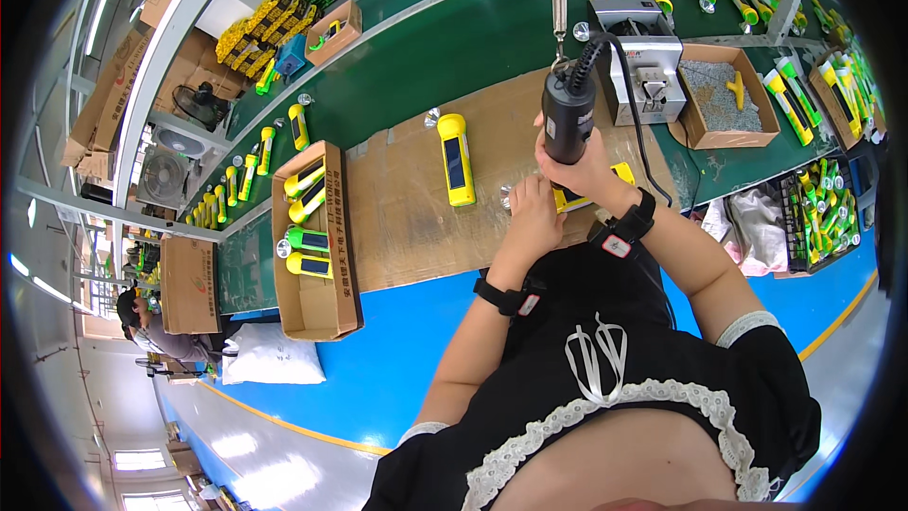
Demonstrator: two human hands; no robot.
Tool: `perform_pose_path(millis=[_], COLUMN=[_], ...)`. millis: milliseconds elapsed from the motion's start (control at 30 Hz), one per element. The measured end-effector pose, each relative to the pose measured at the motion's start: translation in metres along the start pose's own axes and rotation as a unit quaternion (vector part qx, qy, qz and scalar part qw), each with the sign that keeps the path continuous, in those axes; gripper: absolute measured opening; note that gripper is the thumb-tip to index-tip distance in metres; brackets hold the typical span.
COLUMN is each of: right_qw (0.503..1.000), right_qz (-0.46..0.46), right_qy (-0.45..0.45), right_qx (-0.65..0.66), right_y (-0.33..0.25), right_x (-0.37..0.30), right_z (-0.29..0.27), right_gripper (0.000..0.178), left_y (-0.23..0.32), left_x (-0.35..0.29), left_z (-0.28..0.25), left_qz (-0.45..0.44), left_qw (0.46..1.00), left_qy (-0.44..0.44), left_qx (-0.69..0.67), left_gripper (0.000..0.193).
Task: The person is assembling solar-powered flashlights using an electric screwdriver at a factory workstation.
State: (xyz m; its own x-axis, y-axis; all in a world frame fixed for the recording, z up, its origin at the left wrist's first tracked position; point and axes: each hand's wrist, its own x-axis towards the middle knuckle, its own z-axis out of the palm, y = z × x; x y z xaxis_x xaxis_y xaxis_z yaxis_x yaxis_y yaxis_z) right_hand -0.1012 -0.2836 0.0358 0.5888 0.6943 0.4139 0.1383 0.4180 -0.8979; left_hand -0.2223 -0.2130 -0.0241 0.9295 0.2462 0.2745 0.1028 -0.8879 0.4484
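Note:
My right hand [584, 168] is wrapped round a black electric screwdriver [568, 118], which hangs upright from a spring hanger with a coiled cord. Under it a yellow flashlight [622, 172] with a dark panel lies on the cardboard sheet [397, 227], mostly hidden by my hands. My left hand [534, 218] is closed on this flashlight's near side; a small silver reflector [506, 197] lies by its fingers. The screwdriver's tip is hidden behind my hands. Farther left, another yellow flashlight [456, 161] lies on the cardboard with a reflector beside its head.
An open carton [317, 312] with several yellow and green flashlights stands at the left. Behind my right hand are a grey metal machine [643, 61] and a box of small screws [724, 137]. More flashlights line the green bench [435, 57]. A person [170, 336] is at the far left.

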Motion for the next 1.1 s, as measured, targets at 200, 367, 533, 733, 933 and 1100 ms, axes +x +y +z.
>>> perform_pose_path(millis=[200, 367, 533, 733, 933, 1100], right_qw=[0.998, 0.989, 0.997, 0.996, 0.998, 0.983], right_qz=[-0.033, -0.105, -0.047, 0.004, 0.021, -0.013], right_qy=[-0.038, -0.044, -0.038, -0.047, 0.056, 0.181], right_qx=[-0.03, -0.095, -0.053, 0.072, 0.02, 0.032], right_y=[-0.021, -0.036, -0.038, -0.106, -0.121, -0.095], right_x=[-0.002, -0.035, -0.055, -0.033, -0.065, -0.095], right_z=[-0.009, -0.014, -0.04, -0.032, -0.079, -0.095], right_gripper=[0.044, 0.044, 0.048, 0.051, 0.051, 0.057], left_y=[0.015, 0.025, 0.056, 0.051, 0.038, 0.018], left_x=[0.007, -0.006, -0.012, -0.016, -0.029, 0.015], left_z=[-0.005, 0.012, 0.015, 0.015, -0.013, -0.006], left_qz=[-0.014, 0.053, 0.033, 0.063, -0.102, -0.208], left_qw=[0.997, 0.991, 0.993, 0.987, 0.974, 0.949], left_qy=[-0.024, 0.02, -0.057, -0.006, 0.018, -0.01], left_qx=[0.065, 0.121, 0.101, 0.145, 0.201, 0.238], left_gripper=[0.056, 0.044, 0.034, 0.035, 0.034, 0.05])
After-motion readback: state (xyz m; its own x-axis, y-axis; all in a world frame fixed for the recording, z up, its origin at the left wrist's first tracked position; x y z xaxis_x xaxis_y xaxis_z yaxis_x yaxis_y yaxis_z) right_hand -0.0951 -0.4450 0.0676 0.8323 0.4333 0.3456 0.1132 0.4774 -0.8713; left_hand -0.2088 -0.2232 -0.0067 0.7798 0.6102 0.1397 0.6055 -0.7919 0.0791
